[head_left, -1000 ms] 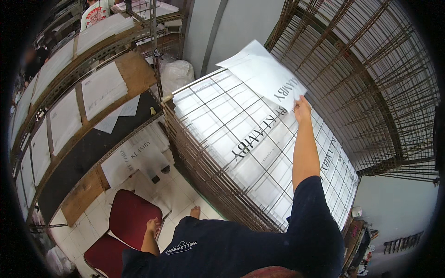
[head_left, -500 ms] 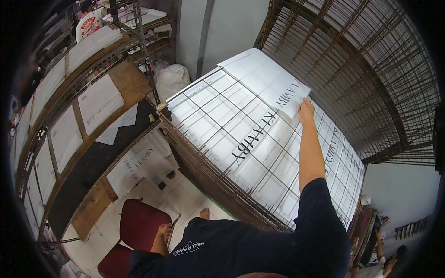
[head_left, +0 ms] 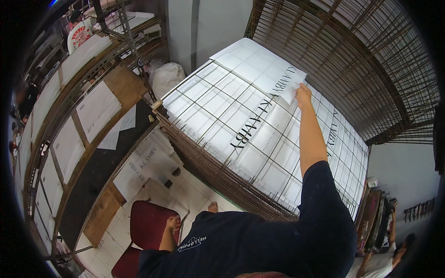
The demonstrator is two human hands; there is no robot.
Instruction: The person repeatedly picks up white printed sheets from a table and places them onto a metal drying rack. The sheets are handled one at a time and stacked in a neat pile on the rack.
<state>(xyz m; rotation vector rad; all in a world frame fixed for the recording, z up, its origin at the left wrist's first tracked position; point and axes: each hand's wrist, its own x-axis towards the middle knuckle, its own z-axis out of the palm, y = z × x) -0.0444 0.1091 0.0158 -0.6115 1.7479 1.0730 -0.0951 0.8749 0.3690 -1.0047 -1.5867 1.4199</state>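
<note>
Pinching the white sheet [head_left: 250, 59] at right, our right hand [head_left: 302, 95]! | our left hand [head_left: 173, 224]: finger gap unclear | black lettering [head_left: 284, 81] on sheet

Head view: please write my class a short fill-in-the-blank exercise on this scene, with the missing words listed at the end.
1. The lettering on the sheet over the rack is coloured ____.
2. The person's ____ hand grips the edge of that sheet.
3. The chair beside the person is coloured ____.
4. The plastic bag beyond the rack is coloured ____.

Missing words: black; right; red; white.
</note>
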